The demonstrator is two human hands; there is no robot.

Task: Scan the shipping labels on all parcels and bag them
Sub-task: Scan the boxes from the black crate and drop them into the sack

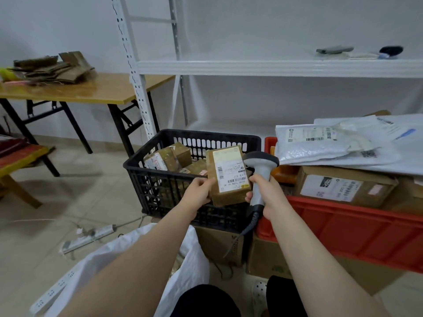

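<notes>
Gripping a small cardboard box (229, 179) by its left edge, the left hand (199, 191) has thumb and fingers curled round the side. It holds the box tilted over the near rim of a black crate (158, 177). The box is brown, blocky and wrapped in glossy tape, and a white rectangular label (230, 170) with printed barcodes faces up.

The right hand (263, 193) is wrapped tight round the handle of a grey plastic scanner (261, 168). The scanner's broad dark head sits just beside the box's upper right corner, and a coiled cable hangs from its base.

The crate has lattice plastic walls and holds more taped brown boxes (169, 159). Just right of it is a smooth red bin (343, 227) with ribbed sides. It holds a larger cardboard parcel (343, 186) with a white label, and flat shiny white mailers (320, 145) lie on top.

A crumpled white sack (98, 264) stands open below the left forearm. Plain cardboard cartons (219, 245) sit beneath the crate and the bin.
</notes>
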